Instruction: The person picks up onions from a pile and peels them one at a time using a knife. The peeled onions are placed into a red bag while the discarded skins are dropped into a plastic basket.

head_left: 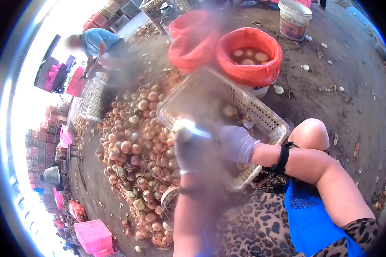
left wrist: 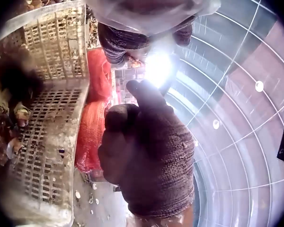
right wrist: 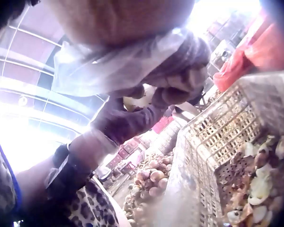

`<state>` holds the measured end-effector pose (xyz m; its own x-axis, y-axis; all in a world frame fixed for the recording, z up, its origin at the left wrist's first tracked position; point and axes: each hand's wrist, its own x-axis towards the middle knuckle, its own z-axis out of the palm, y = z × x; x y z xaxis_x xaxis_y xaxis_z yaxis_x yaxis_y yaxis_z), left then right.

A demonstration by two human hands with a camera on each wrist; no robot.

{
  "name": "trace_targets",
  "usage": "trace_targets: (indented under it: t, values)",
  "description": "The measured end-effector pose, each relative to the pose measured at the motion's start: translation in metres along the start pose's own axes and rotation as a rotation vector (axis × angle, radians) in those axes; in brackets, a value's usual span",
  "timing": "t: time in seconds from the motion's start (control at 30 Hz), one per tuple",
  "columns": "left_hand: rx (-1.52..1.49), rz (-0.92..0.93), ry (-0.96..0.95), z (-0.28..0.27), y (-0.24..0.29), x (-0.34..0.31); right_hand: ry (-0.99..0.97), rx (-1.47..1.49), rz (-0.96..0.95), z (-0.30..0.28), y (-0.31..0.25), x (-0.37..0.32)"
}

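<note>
Both gloved hands meet over the near left side of a pale plastic crate (head_left: 261,118). A pale, round onion (head_left: 184,133), partly washed out by glare, is in the grip of my left hand (head_left: 189,153). In the right wrist view, the onion (right wrist: 139,102) shows between the curled fingers of my left hand (right wrist: 125,120) and those of my right hand (right wrist: 173,78). My right hand (head_left: 236,143) touches it from the other side; in the left wrist view this hand (left wrist: 154,151) has its fingers curled. Whether it also holds a tool is hidden.
A large heap of onions (head_left: 137,150) lies on the ground to the left. Beyond the crate stand a red-lined bucket (head_left: 248,70) with peeled onions in liquid, red sacks (head_left: 188,47) and a white bucket (head_left: 295,19). A person (head_left: 99,42) bends over farther off.
</note>
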<state>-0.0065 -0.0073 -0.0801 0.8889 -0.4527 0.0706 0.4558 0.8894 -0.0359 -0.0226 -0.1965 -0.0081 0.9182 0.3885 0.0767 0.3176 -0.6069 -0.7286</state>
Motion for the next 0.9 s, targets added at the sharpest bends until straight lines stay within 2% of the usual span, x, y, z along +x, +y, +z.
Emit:
trace_targets:
  t: [0.03, 0.13, 0.17, 0.23, 0.3, 0.33, 0.37, 0.47, 0.53, 0.6, 0.63, 0.67, 0.7, 0.73, 0.77, 0.8, 0.9]
  values:
    - [-0.052, 0.027, -0.031, -0.003, -0.002, -0.001, 0.01, 0.004, 0.018, 0.002, 0.0, 0.0]
    - [0.434, 0.237, 0.22, 0.03, -0.02, 0.0, 0.075, 0.177, 0.024, 0.006, 0.002, 0.001]
    - [0.492, 0.272, 0.253, 0.04, -0.026, 0.002, 0.103, 0.26, 0.016, 0.007, 0.003, 0.001]
    - [0.609, 0.342, 0.32, 0.052, -0.035, 0.006, 0.09, 0.637, 0.03, 0.026, 0.017, 0.005]
    - [0.581, 0.314, 0.326, 0.051, -0.038, 0.007, 0.012, 0.96, 0.188, 0.019, 0.008, 0.007]
    - [0.568, 0.298, 0.328, 0.051, -0.039, 0.009, -0.058, 1.094, 0.339, 0.012, 0.004, 0.006]
    - [0.541, 0.257, 0.245, 0.046, -0.037, 0.011, -0.129, 1.224, 0.494, 0.0, -0.005, 0.006]
    - [0.519, 0.185, 0.103, 0.031, -0.034, 0.015, -0.162, 1.265, 0.593, -0.027, -0.009, 0.008]
    - [0.583, 0.209, 0.151, 0.032, -0.036, 0.015, -0.105, 1.443, 0.782, -0.045, 0.002, 0.023]
    - [0.549, 0.138, 0.512, 0.092, -0.053, 0.028, -0.018, 1.316, 0.654, -0.051, 0.008, 0.022]
    - [0.531, 0.135, 0.487, 0.093, -0.052, 0.029, 0.017, 1.062, 0.406, -0.05, 0.01, 0.018]
    - [0.513, 0.131, 0.462, 0.094, -0.051, 0.03, 0.032, 0.944, 0.29, -0.042, 0.009, 0.017]
    - [0.491, 0.163, 0.242, 0.054, -0.04, 0.021, 0.059, 0.819, 0.179, -0.034, 0.007, 0.016]
    - [0.485, 0.175, 0.139, 0.044, -0.038, 0.015, 0.098, 0.698, 0.076, -0.026, 0.006, 0.015]
    - [0.474, 0.184, 0.034, 0.041, -0.039, 0.011, 0.097, 0.653, 0.035, -0.023, -0.004, 0.008]
    - [0.482, 0.175, 0.04, 0.042, -0.04, 0.007, 0.053, 0.608, 0.043, -0.016, -0.001, 0.008]
    - [0.294, -0.012, -0.121, 0.024, -0.033, 0.003, -0.065, 0.445, 0.08, 0.004, 0.006, 0.011]
